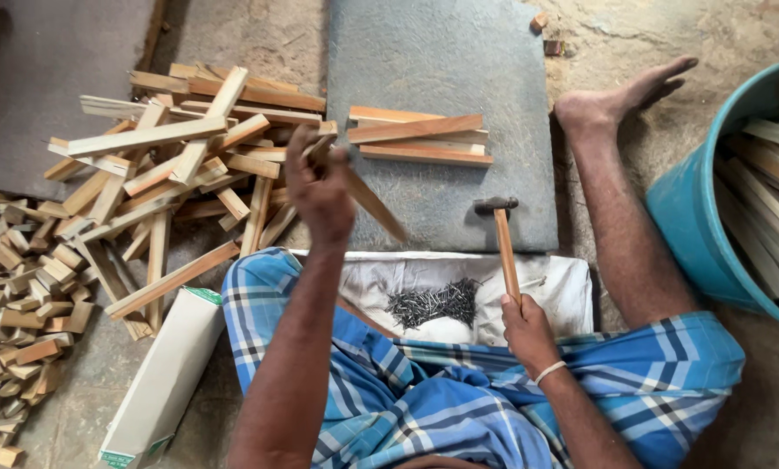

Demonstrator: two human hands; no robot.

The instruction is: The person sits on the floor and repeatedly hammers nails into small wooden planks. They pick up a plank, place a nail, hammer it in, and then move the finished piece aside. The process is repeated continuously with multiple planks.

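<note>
My left hand [318, 187] is raised over the edge of the grey stone slab [442, 61] and grips thin wooden strips [374, 205] that slant down to the right. My right hand [526, 326] holds the wooden handle of a hammer [503, 243], whose dark head rests on the slab. Several wooden strips [420, 137] lie stacked on the slab beyond the hammer. A heap of dark nails [433, 304] lies on a white cloth [563, 287] in front of my lap.
A big loose pile of wooden strips [172, 165] covers the ground at left, with small wood blocks [16, 304] at far left. A white carton [164, 382] lies by my left knee. A teal tub [737, 200] holding strips stands right, beside my bare foot [620, 95].
</note>
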